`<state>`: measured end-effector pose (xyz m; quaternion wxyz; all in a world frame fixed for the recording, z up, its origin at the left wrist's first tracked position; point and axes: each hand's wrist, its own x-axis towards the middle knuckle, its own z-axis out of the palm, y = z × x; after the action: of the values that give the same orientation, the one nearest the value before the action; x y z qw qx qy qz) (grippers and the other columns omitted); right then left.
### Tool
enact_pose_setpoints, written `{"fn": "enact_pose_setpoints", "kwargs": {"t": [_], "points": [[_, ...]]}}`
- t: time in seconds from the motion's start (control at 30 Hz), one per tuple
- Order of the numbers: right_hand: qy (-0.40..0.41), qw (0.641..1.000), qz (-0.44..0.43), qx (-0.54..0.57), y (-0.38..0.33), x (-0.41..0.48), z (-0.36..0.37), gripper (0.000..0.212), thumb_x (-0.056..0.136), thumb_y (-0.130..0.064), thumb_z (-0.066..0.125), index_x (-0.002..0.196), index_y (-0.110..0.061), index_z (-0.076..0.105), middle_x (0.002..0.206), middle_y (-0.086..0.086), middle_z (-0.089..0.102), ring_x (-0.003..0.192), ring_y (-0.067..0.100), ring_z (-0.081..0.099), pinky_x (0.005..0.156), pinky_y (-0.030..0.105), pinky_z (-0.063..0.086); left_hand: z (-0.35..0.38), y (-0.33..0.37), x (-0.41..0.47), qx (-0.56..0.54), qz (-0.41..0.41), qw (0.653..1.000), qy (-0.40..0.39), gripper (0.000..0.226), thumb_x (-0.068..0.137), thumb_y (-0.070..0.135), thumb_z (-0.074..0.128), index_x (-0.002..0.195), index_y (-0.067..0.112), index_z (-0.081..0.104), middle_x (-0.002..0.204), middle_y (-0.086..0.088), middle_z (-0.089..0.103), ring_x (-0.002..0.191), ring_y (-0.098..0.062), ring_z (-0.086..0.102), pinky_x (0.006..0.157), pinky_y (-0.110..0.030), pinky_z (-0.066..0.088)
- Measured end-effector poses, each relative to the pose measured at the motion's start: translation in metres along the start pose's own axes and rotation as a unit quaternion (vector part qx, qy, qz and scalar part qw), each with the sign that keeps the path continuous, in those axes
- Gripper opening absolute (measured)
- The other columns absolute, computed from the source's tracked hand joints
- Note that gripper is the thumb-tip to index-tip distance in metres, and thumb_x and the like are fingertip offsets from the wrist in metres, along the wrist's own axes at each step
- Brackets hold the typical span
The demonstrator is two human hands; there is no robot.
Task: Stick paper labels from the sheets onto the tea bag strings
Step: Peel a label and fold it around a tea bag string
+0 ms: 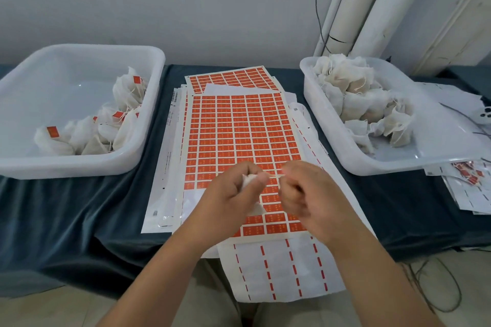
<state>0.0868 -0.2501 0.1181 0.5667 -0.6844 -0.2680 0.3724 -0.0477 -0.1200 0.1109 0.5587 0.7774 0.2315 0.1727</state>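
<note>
Over the label sheet (239, 127), our left hand (233, 191) curls round a tea bag (248, 180) and our right hand (300, 188) pinches its string (275, 175), stretched sideways between them. Fresh labels (275, 218) lie directly beneath, likeliest for the right.

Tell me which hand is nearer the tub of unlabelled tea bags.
Right. The right hand, pinching the string, is left of the tub and apart from it; the left hand, gripping a tea bag, lies further left.
</note>
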Motion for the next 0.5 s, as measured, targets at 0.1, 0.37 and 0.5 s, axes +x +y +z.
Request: {"fn": "enact_pose_setpoints", "kwargs": {"t": [0.1, 0.37, 0.5], "points": [[-0.008, 0.978, 0.019, 0.205, 0.005, -0.001, -0.005, 0.028, 0.099, -0.030, 0.049, 0.079, -0.012, 0.042, 0.054, -0.001, 0.032, 0.041, 0.010, 0.025, 0.042, 0.023, 0.029, -0.002, -0.003, -0.001, -0.051, -0.028, 0.998, 0.023, 0.029, 0.104, 0.051, 0.048, 0.079, 0.044, 0.062, 0.085, 0.011, 0.068, 0.082, -0.001, 0.066, 0.063, -0.002, 0.047], [-0.019, 0.994, -0.022, 0.104, 0.007, -0.011, 0.002, 0.044, 0.102, -0.039, 0.051, 0.079, -0.003, 0.046, 0.058, 0.004, 0.042, 0.046, 0.011, 0.034, 0.052, 0.025, 0.035, 0.007, -0.014, -0.015, -0.045, -0.018, 0.999, 0.011, 0.035, 0.109, 0.044, 0.042, 0.078, 0.038, 0.057, 0.084, 0.010, 0.069, 0.083, -0.005, 0.068, 0.072, -0.006, 0.050], [0.046, 0.997, -0.014, 0.067, 0.007, -0.018, 0.008, 0.047, 0.108, -0.036, 0.050, 0.063, -0.024, 0.051, 0.059, 0.003, 0.050, 0.048, 0.010, 0.043, 0.057, 0.024, 0.041, 0.005, -0.016, -0.021, -0.090, -0.057, 0.994, 0.001, 0.045, 0.112, 0.036, 0.044, 0.069, 0.043, 0.060, 0.087, 0.011, 0.074, 0.088, -0.002, 0.073, 0.069, -0.007, 0.052]]}}
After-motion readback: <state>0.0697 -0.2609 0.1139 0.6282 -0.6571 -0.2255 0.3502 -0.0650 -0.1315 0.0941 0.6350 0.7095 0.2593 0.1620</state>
